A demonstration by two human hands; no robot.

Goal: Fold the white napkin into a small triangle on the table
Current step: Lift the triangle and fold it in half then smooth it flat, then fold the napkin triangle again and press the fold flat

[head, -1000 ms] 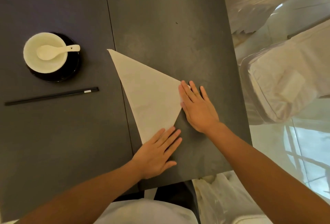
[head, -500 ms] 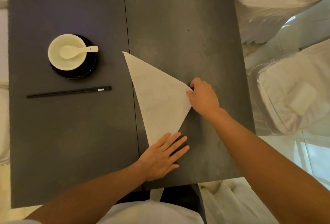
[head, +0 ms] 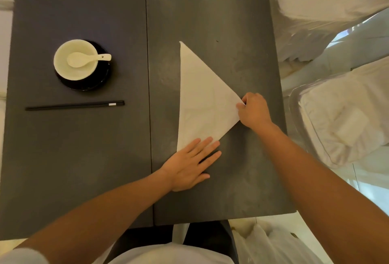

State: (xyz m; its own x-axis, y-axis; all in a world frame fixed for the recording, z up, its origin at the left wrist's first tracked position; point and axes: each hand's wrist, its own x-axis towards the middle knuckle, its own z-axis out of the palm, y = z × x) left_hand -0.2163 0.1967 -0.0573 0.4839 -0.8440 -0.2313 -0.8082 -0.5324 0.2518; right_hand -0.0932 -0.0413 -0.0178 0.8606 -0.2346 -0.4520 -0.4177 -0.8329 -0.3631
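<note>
Dark bench (head: 210, 11): the napkin (head: 202, 103) is pinned by spread left fingers (head: 205, 145); the corner pinched by right fingers (head: 242, 107) should be carried across squarely.

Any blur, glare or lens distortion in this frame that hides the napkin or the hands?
Head view: napkin, left hand and right hand are sharp; wide-angle lens bows the table edges; white wrapped bundles at right look washed out.

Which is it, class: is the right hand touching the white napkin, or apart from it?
Touching. The head view shows the right hand curled at the napkin, its fingers pinching the right corner with no gap between them.
</note>
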